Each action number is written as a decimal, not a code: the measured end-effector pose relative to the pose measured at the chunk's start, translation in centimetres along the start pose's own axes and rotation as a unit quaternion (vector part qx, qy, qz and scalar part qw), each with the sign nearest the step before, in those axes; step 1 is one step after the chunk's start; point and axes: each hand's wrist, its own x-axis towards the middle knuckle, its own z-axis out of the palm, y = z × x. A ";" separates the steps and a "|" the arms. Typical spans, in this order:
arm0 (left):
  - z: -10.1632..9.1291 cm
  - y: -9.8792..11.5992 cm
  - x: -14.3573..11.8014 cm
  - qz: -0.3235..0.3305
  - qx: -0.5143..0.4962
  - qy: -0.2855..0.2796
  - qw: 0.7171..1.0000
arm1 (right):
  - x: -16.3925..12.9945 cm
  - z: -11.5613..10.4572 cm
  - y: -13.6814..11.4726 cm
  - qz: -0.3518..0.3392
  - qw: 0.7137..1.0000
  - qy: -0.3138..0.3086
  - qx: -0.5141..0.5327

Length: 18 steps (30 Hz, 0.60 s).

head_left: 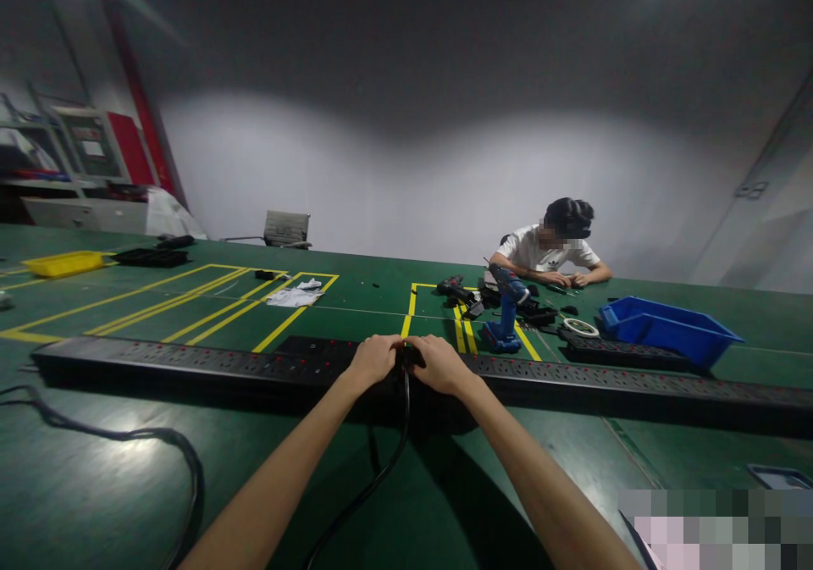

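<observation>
A long black power strip [190, 362] with rows of sockets and small red spots lies across the table in front of me. At its middle, my left hand [376, 358] and my right hand [443, 363] meet, fingers closed around a black plug [410, 355]. From the plug a black cable [405, 422] hangs over the near side of the strip and curves down toward me. My fingers partly cover the plug, so I cannot tell whether it sits in a socket. Another dark cable [143, 434] curls over the table at the left.
Beyond the strip stand a blue cordless drill [506, 312] and a blue bin [666, 329], near a tape roll [579, 327]. A co-worker [546, 244] leans on the far edge. White papers [295, 294] and a yellow tray [63, 263] lie left on the green table [362, 303].
</observation>
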 end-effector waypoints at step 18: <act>0.4 -0.4 0.4 0.010 0.000 -0.003 1.000 | 1.4 0.3 0.5 -0.119 0.976 -0.053 -0.173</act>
